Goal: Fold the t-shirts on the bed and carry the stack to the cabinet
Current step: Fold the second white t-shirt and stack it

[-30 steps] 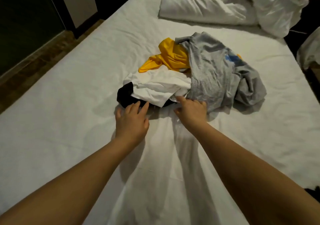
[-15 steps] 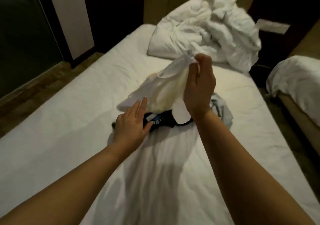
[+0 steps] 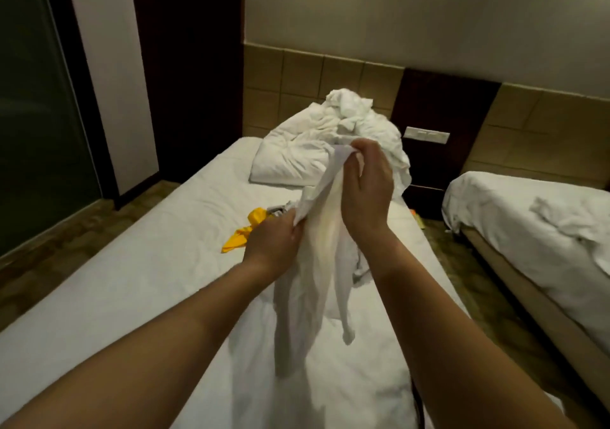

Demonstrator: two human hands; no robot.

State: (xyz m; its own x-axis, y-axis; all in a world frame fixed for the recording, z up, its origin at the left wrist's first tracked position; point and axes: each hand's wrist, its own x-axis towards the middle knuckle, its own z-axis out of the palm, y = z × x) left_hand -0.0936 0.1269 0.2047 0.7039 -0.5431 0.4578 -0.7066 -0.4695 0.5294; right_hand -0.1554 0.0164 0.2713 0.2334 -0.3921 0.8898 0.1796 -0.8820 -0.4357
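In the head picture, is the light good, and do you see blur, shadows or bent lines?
Head view: dim, warm light, no glare. Head view: the white t-shirt, gripped by the left hand and right hand, looks slightly blurred. Head view: its soft shadow falls on the bed. Head view: the wide lens bows the tiled wall panel along its top.

Under the fingers (image 3: 364, 147) is a bed (image 3: 132, 296) with a white sheet. Behind them is a tan tiled wall (image 3: 297, 75), with a plain pale wall (image 3: 396, 9) above. Just right of them is a dark panel (image 3: 442, 105) with a white switch plate (image 3: 426, 135). Far right stands a second bed (image 3: 528, 217). Far left are a glass pane (image 3: 33, 115) and a brown floor (image 3: 49, 257). The light is dim.
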